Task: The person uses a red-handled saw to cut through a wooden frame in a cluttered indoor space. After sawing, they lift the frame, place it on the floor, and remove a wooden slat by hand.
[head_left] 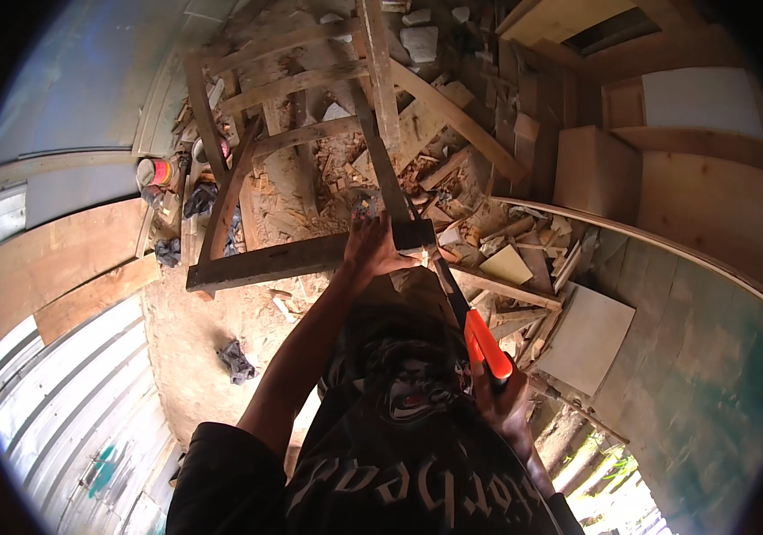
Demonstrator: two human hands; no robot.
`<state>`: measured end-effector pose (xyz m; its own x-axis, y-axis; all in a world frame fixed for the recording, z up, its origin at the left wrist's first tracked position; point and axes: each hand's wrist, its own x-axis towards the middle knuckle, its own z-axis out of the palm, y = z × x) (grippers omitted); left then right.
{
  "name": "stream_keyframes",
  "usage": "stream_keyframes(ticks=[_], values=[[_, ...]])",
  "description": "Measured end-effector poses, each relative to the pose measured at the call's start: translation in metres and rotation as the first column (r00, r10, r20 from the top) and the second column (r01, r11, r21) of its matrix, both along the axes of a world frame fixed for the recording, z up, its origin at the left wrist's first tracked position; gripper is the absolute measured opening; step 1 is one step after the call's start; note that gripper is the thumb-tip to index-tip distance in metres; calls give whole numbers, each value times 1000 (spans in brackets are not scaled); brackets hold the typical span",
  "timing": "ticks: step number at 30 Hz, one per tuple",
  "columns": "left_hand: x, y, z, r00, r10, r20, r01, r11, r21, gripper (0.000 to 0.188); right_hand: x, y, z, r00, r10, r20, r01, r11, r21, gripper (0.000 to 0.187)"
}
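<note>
A dark wooden beam lies crosswise in front of me, at the near end of a wooden frame. My left hand grips it close to its right end, fingers over the top and thumb stretched toward the right. In my right hand is a hand saw with an orange handle. Its dark blade slants up and leftward to the beam's right end, beside my left thumb. Whether the teeth touch the wood I cannot tell.
The frame's slats reach away from me over ground strewn with wood scraps. Offcuts pile up at the right, near a pale board. A paint can stands at the left, and a black plastic bag lies nearer.
</note>
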<state>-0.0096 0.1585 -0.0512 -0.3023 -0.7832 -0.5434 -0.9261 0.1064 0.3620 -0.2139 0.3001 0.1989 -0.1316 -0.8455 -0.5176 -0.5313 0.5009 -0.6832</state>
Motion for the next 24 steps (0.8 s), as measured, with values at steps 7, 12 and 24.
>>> stream_keyframes(ticks=[7, 12, 24], values=[[4, -9, 3, 999, 25, -34, -23, 998, 50, 123, 5, 12, 1, 996, -77, 39, 73, 993, 90, 18], [3, -19, 9, 999, 21, -30, -18, 993, 114, 122, 10, -9, -11, 999, -22, 32, 20, 998, 53, 17], [4, -10, 10, 994, 46, -100, -46, 999, 2, 121, 36, -39, -56, 999, -25, -48, 24, 1000, -8, 27]])
